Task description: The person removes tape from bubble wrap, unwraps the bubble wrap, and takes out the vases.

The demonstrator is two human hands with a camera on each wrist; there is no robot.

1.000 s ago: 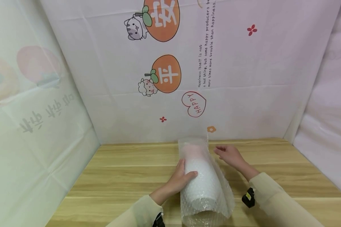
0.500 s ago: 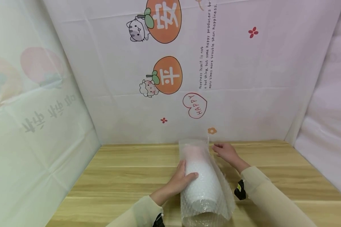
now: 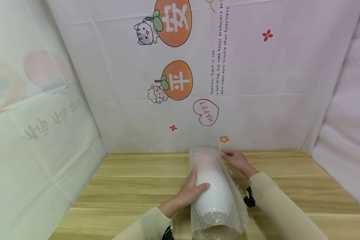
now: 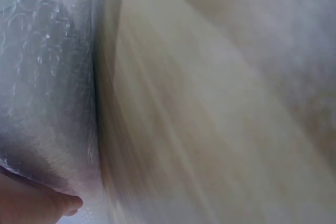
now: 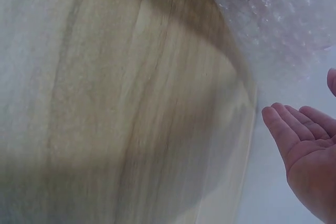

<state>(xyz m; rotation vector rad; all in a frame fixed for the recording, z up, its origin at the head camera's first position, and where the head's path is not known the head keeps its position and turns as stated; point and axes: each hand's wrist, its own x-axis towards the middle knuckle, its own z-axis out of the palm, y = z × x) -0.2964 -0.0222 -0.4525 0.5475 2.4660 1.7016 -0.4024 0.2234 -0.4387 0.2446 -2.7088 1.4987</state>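
Note:
A white, roughly cylindrical object (image 3: 214, 195) lies on the table inside bubble wrap (image 3: 239, 216), its far, narrower end pinkish. The wrap hides what kind of object it is. My left hand (image 3: 189, 191) grips it from the left, thumb across the top and fingers along the side; part of that hand (image 4: 31, 203) shows low in the left wrist view beside the wrap. To the right of the far end is my right hand (image 3: 236, 160), fingertips close to the wrap's raised edge. In the right wrist view that hand (image 5: 310, 156) has nothing between thumb and fingers.
The wood-grain table (image 3: 132, 186) ends at a printed white cloth backdrop (image 3: 258, 110) just beyond the wrap. Similar cloth walls stand at left (image 3: 33, 173) and right (image 3: 348, 133). Loose wrap opens toward the near side.
My right hand has moved slightly left, closer to the far edge of the bubble wrap. The left hand keeps its hold, and the wrapped object stays in place.

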